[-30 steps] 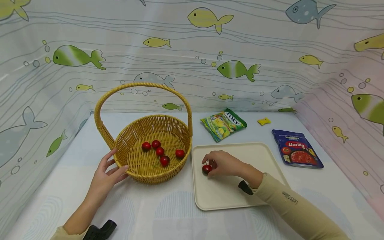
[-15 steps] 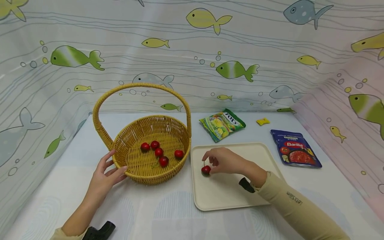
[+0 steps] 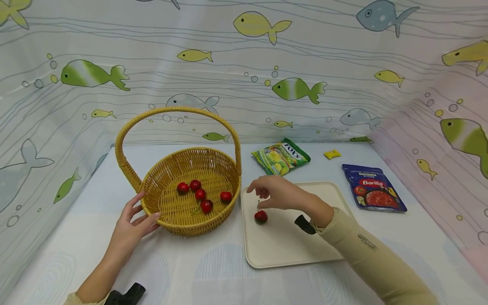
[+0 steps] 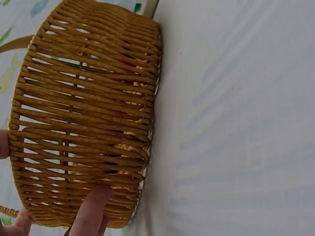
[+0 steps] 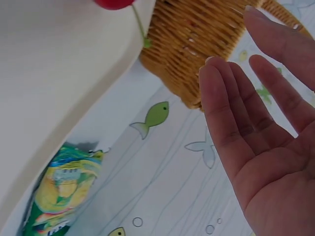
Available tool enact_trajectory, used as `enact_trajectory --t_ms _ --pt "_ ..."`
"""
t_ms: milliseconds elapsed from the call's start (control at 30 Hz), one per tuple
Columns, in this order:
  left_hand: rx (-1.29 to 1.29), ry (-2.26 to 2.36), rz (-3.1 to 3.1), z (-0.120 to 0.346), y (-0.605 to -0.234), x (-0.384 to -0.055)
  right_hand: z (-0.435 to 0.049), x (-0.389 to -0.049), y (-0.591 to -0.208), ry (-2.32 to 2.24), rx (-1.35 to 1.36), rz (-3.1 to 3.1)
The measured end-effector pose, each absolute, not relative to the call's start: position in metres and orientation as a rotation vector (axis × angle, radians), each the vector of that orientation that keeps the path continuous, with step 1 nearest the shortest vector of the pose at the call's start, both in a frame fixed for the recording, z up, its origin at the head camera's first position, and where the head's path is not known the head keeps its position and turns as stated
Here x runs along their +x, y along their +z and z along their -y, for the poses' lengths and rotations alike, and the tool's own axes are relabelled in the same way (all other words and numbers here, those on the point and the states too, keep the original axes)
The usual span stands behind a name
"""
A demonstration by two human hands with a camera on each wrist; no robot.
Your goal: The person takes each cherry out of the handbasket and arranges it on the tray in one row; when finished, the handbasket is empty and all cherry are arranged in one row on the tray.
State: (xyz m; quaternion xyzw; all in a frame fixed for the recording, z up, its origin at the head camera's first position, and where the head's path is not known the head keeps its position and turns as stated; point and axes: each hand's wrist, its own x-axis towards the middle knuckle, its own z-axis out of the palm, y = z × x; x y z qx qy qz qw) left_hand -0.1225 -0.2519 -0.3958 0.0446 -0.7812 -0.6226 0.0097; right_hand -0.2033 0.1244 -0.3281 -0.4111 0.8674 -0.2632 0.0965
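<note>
My left hand [image 3: 131, 224] rests against the near left side of a woven basket [image 3: 192, 228], thumb and index fingertips at its rim. In the left wrist view, a finger [image 4: 91, 214] lies on the basket's outer wall. Several red cherries [image 3: 206, 206] lie inside the basket. One dark red cherry [image 3: 261, 217], its stem upright, sits on the left part of a cream tray [image 3: 293, 250]. Above it is my right hand [image 3: 280, 192], fingers loosely bent. The right wrist view shows thumb and fingers apart, nothing between them, and the cherry's green stem [image 5: 139, 24] clear of the hand.
Behind the tray lies a green Fox's candy bag [image 3: 282, 156], with a small yellow wrapped candy [image 3: 332, 154] to its right. A blue Barilla pouch [image 3: 374, 188] lies right of the tray. The basket's tall arched handle [image 3: 177, 109] rises near a fish-print curtain [image 3: 236, 63].
My right hand has let go of the cherry on the tray and risen up and slightly left, its fingers spreading. The left hand stays at the basket.
</note>
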Motion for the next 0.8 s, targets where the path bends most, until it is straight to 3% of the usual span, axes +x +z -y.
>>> enact_trajectory --t_ms 800 --pt "0.142 -1.941 2.458 0.25 -0.389 -0.121 -0.065 -0.219 -0.299 -0.808 -1.395 -2.514"
